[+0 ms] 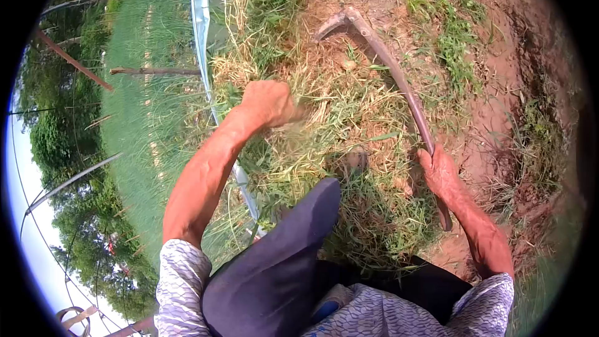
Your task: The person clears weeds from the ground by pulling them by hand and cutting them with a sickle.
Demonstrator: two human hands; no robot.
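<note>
My right hand [440, 171] is wrapped round the lower handle of a sickle-like hooked tool [396, 72]. Its long, crooked wooden handle runs up and left, bending at the top into a short hooked end [331, 26] over the ground. My left hand [269, 101] is closed above the cut grass [324, 118], left of the tool. Its fingertips are blurred, and whatever they hold, if anything, is hidden. Loose green and straw-coloured stalks lie between the two hands.
A pale plastic sheet edge [201, 19] runs down the left side, with dense thin green plants [134, 143] beyond it. Wooden poles [156, 71] jut out there. Bare reddish soil [493, 87] lies to the right. My bent knee [312, 212] rises in front.
</note>
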